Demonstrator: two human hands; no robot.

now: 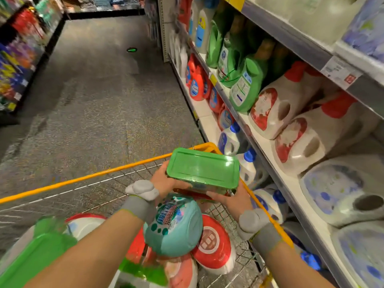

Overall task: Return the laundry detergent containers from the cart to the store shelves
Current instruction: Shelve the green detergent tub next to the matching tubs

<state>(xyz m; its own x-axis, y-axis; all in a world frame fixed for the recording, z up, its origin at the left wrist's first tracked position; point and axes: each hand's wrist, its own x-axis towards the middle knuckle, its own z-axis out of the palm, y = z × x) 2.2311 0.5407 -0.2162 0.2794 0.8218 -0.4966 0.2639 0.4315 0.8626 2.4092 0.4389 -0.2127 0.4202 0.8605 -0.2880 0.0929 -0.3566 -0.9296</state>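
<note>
Both my hands hold a green-lidded detergent tub (204, 170) above the far right corner of the orange-rimmed wire cart (87, 177). My left hand (166, 180) grips its left end. My right hand (230, 197) grips the near right underside. Below them in the cart lie a teal pouch (174, 225), a red-lidded round tub (215, 242), another green-lidded tub (35, 260) at the near left, and more red and white containers. The store shelves (276, 173) run along the right.
The right shelves hold green bottles (247, 84), white jugs with red caps (276, 107), white jugs with blue labels (336, 190), and orange bottles (196, 84) lower down. An aisle of speckled floor (99, 90) stretches ahead. Another stocked shelf (18, 55) stands at the far left.
</note>
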